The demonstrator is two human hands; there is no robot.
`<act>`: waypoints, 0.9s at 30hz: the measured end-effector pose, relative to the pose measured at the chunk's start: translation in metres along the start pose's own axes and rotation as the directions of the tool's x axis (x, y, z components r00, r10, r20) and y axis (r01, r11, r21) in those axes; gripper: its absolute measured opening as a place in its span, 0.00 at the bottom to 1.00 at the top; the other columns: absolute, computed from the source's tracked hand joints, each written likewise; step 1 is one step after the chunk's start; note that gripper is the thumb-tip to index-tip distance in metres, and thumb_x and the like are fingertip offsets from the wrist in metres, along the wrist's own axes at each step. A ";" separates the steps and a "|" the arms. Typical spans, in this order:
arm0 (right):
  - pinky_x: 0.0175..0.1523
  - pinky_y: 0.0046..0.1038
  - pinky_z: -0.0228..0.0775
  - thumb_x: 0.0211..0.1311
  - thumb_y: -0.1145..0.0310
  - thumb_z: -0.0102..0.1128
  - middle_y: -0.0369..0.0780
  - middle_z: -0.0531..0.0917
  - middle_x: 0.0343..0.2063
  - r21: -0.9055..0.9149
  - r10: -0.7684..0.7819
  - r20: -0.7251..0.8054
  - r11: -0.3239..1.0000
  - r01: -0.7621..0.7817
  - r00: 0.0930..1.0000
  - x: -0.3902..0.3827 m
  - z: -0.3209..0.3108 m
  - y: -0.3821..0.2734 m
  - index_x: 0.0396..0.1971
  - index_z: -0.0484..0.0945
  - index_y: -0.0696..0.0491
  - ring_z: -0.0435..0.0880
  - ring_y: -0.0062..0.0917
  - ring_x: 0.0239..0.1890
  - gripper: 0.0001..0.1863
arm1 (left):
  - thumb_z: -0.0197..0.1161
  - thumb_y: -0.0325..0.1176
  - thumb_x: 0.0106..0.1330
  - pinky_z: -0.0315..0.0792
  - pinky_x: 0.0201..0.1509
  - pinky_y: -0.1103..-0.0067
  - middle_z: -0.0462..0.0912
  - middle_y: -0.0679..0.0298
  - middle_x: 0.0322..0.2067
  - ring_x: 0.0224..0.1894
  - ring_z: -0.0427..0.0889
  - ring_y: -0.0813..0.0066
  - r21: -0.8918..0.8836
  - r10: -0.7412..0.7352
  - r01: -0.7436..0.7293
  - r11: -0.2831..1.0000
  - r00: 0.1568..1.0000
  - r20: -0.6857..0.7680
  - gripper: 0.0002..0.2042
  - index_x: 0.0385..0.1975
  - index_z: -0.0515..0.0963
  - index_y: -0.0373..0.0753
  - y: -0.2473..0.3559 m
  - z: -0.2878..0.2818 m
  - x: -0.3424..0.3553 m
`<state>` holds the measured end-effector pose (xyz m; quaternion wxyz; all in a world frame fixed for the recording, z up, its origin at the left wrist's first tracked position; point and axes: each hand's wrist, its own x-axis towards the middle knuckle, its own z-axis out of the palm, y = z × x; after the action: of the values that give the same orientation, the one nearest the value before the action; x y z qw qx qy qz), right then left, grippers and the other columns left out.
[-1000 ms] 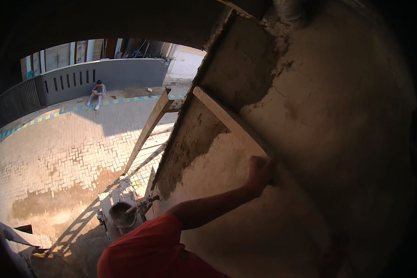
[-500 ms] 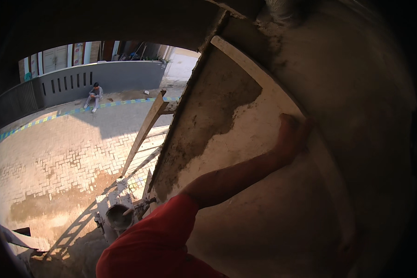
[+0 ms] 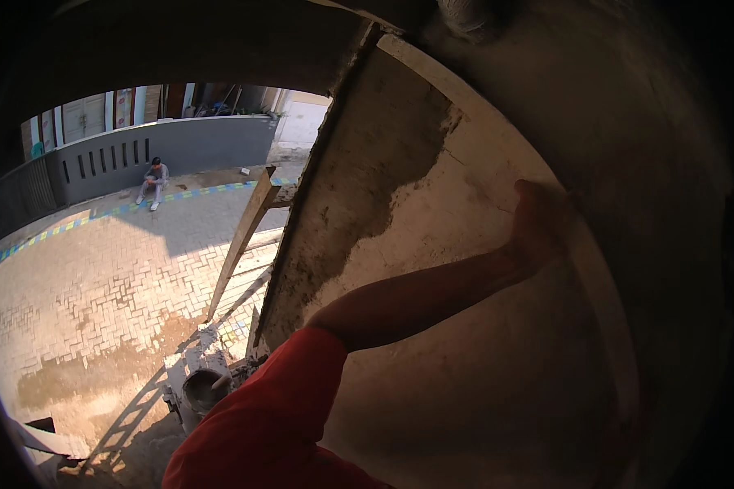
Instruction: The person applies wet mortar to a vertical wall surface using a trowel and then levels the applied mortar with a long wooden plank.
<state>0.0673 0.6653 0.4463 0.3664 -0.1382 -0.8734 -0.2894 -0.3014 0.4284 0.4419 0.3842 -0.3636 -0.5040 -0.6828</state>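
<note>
Two hands are working at one long board, which is lying against the plastered wall, running from its far left edge toward the near right. The left hand is holding the board's middle, its grip wrapping snugly round the edge; the right hand is sinking into shadow near the near end, leaving its grip impossible to tell. Keeping the board flat, with even pressure along it, is probably serving best. No brand, label or readable writing is showing.
</note>
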 end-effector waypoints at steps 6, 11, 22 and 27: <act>0.51 0.49 0.68 0.51 0.62 0.66 0.55 0.78 0.42 0.030 -0.191 -0.310 0.977 0.210 0.931 -0.049 -0.025 0.053 0.44 0.77 0.60 0.76 0.52 0.45 0.23 | 0.57 0.48 0.67 0.67 0.64 0.60 0.58 0.47 0.61 0.65 0.62 0.58 -0.172 -0.578 0.600 0.782 0.800 0.161 0.36 0.65 0.48 0.35 0.126 0.036 -0.031; 0.49 0.48 0.68 0.48 0.63 0.66 0.56 0.78 0.41 0.148 -0.121 -0.258 0.976 0.163 0.959 -0.077 0.005 0.040 0.43 0.77 0.62 0.76 0.51 0.44 0.23 | 0.60 0.47 0.65 0.70 0.59 0.62 0.62 0.47 0.57 0.59 0.68 0.57 -0.310 -0.664 0.732 0.607 0.681 0.308 0.36 0.63 0.50 0.33 0.175 -0.021 -0.046; 0.48 0.49 0.66 0.36 0.73 0.63 0.53 0.79 0.39 0.143 -0.335 -0.229 0.917 0.372 0.914 -0.045 -0.019 -0.040 0.51 0.78 0.52 0.76 0.51 0.41 0.32 | 0.64 0.40 0.63 0.84 0.37 0.71 0.72 0.46 0.46 0.44 0.81 0.58 -0.581 -0.766 0.683 0.442 0.625 0.153 0.31 0.53 0.55 0.26 0.095 -0.089 -0.115; 0.47 0.50 0.67 0.41 0.72 0.63 0.54 0.78 0.40 0.058 -0.417 -0.246 0.895 0.443 0.875 -0.021 -0.024 -0.049 0.50 0.78 0.53 0.76 0.51 0.42 0.28 | 0.64 0.40 0.63 0.84 0.34 0.70 0.74 0.47 0.45 0.40 0.82 0.60 -0.648 -0.777 0.647 0.402 0.615 0.132 0.28 0.50 0.58 0.26 0.070 -0.100 -0.119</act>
<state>0.0733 0.6114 0.4250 0.3975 0.1145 -0.8493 -0.3280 -0.1973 0.3367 0.3433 -0.0481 -0.1519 -0.3057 -0.9387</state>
